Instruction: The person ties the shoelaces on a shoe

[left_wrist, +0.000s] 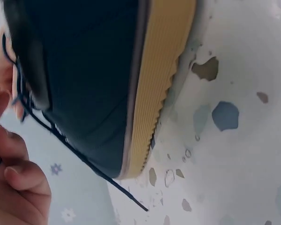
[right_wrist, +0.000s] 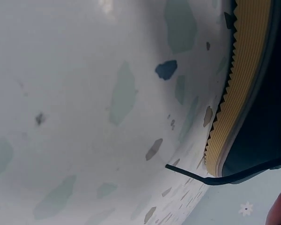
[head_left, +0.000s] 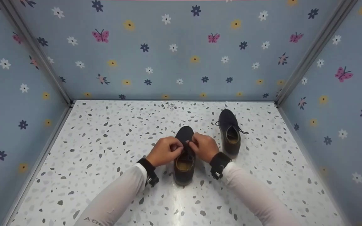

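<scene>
A dark navy lace-up shoe [head_left: 184,131] with a tan ridged sole [left_wrist: 157,70] stands upright on the floor, toe pointing away from me. Over its tongue, my left hand [head_left: 166,151] comes from the left side with thumb and fingertips pinched together at the shoelace [left_wrist: 77,152]. From the opposite side my right hand [head_left: 205,147] pinches at the lace too, its fingertips close to the left ones. One lace end [right_wrist: 215,180] hangs loose past the shoe's side. The exact grip on the lace is partly hidden by the fingers.
The matching shoe [head_left: 229,131] stands to the right, toe away, its laces trailing at both sides. Speckled white flooring [head_left: 105,141] lies beneath. Blue panels with flowers and butterflies [head_left: 168,62] close off the back and both sides.
</scene>
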The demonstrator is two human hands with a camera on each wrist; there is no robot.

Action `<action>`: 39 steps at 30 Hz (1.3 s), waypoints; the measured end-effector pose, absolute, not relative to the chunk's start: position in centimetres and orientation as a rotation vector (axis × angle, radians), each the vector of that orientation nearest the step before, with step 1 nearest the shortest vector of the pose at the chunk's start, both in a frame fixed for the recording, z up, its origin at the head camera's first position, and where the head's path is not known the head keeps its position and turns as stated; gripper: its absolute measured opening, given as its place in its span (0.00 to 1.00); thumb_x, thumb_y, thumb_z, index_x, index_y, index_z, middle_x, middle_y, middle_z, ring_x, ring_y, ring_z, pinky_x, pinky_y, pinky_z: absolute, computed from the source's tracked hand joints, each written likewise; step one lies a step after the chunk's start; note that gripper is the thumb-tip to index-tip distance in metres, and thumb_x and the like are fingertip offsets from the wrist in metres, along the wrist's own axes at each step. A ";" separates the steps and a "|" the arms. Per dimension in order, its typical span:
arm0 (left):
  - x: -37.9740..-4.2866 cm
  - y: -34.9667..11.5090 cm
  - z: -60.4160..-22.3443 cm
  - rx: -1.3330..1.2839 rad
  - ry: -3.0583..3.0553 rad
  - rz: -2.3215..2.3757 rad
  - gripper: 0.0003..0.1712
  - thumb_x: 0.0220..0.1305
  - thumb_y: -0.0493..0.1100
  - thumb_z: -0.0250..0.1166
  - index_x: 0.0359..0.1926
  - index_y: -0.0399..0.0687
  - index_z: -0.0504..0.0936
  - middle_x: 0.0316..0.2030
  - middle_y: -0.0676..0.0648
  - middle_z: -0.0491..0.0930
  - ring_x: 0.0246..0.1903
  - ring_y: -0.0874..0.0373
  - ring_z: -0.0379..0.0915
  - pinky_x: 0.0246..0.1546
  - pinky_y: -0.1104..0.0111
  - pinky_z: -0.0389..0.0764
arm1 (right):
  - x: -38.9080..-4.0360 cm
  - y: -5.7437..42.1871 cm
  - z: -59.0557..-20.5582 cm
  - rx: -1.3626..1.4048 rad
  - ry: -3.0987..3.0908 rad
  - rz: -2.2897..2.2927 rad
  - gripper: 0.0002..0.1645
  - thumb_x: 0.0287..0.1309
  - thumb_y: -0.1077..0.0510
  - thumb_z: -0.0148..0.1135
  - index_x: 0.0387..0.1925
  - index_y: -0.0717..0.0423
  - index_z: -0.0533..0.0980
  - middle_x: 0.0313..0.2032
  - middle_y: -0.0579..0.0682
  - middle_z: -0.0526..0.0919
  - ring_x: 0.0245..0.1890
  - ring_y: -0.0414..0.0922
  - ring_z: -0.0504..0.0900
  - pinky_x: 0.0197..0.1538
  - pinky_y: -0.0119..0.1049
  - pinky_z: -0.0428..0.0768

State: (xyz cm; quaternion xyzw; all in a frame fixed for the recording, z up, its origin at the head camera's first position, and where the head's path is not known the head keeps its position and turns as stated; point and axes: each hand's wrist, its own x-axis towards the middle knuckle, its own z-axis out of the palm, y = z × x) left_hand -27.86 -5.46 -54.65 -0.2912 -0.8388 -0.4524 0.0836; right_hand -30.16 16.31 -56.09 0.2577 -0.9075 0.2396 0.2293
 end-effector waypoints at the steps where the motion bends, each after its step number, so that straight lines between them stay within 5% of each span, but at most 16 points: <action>1: -28.1 -5.6 -54.7 -0.804 -2.508 -1.396 0.03 0.59 0.43 0.66 0.30 0.52 0.85 0.21 0.54 0.75 0.22 0.66 0.67 0.23 0.75 0.70 | -30.2 16.3 -56.1 0.706 -2.501 0.661 0.17 0.59 0.46 0.64 0.23 0.48 0.69 0.17 0.42 0.72 0.18 0.38 0.71 0.22 0.32 0.68; 9: -30.0 -6.1 -54.3 -0.495 -2.653 -1.726 0.09 0.66 0.47 0.63 0.38 0.48 0.84 0.23 0.52 0.76 0.18 0.62 0.72 0.21 0.71 0.74 | -30.2 16.3 -56.1 0.695 -2.510 0.656 0.18 0.60 0.43 0.63 0.23 0.46 0.68 0.16 0.40 0.71 0.17 0.36 0.69 0.22 0.30 0.66; 20: -31.2 -4.3 -53.8 -0.612 -2.841 -1.664 0.08 0.67 0.51 0.61 0.38 0.59 0.85 0.38 0.54 0.85 0.39 0.62 0.78 0.43 0.67 0.79 | -30.0 16.3 -56.0 0.701 -2.513 0.643 0.15 0.59 0.46 0.64 0.25 0.47 0.70 0.18 0.41 0.73 0.19 0.38 0.71 0.23 0.31 0.68; 39: -30.8 -5.2 -53.9 -0.668 -2.851 -1.670 0.08 0.67 0.48 0.61 0.35 0.51 0.82 0.26 0.55 0.74 0.28 0.62 0.71 0.31 0.70 0.73 | -29.9 18.3 -55.3 0.846 -2.553 0.741 0.15 0.59 0.43 0.64 0.36 0.48 0.75 0.23 0.40 0.76 0.22 0.35 0.73 0.27 0.29 0.72</action>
